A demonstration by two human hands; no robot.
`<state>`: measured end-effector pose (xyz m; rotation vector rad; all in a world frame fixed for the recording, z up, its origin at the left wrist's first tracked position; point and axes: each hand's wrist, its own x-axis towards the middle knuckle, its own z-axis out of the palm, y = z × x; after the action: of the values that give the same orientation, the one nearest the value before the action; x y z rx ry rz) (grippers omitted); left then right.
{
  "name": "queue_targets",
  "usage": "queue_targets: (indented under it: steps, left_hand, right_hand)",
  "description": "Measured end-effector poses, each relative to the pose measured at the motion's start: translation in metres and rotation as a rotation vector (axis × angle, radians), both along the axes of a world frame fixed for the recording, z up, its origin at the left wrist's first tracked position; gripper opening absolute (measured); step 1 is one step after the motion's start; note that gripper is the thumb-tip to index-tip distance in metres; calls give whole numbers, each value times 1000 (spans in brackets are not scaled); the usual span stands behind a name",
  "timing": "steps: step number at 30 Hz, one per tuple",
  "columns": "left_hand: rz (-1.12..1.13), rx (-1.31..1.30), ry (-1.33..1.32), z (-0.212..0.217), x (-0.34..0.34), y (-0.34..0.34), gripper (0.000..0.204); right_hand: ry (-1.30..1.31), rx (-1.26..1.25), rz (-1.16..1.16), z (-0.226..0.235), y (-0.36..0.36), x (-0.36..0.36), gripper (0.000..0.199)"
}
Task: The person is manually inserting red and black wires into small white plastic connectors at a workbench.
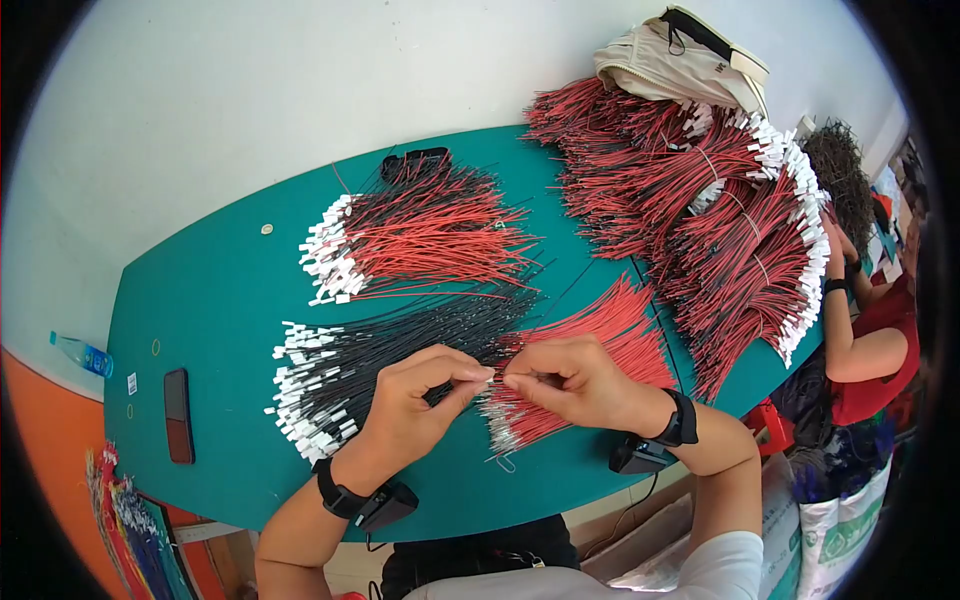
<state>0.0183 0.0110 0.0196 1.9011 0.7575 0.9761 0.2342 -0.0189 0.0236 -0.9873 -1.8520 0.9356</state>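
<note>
Both hands meet over the middle of the teal desk (pixel 220 290). The left hand (pixel 410 405) comes in from below, its grip narrowed to a pinch: thumb and forefinger press together at the tips on a thin wire (pixel 497 378) that is almost too fine to make out. The right hand (pixel 575 380) faces it, fingertip to fingertip, its grip also drawn tight, thumb and forefinger nipping the same wire from the other side, the other fingers curled loosely under. The two pinches are just about touching.

That wire sits right where two heaps meet. Under the left hand lies the pile of black wires (pixel 400 345), their white end tags fanned out toward the left. Under the right hand spreads a fan of red wires (pixel 600 335), bare ends pointing down toward the person.

Each wrist wears a black strap (pixel 338 495) with a small box hanging from it. Farther back lies a mixed bundle of red and black wires (pixel 420 235), and a big tied mound of them (pixel 720 210) fills the right end of the desk. A dark phone (pixel 178 415) lies flat at the left, and a plastic bottle (pixel 82 353) sits beyond the edge.
</note>
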Motion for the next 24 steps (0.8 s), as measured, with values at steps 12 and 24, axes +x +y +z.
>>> queue_targets:
  steps: [12,24]
  left_hand:
    - [-16,-50,8,3,-2,2,14]
    - [573,147,290,36,-45,115,12]
  right_hand:
    - [-97,113,64,6,4,3,4]
    - [-566,418,-27,11,10,25,21]
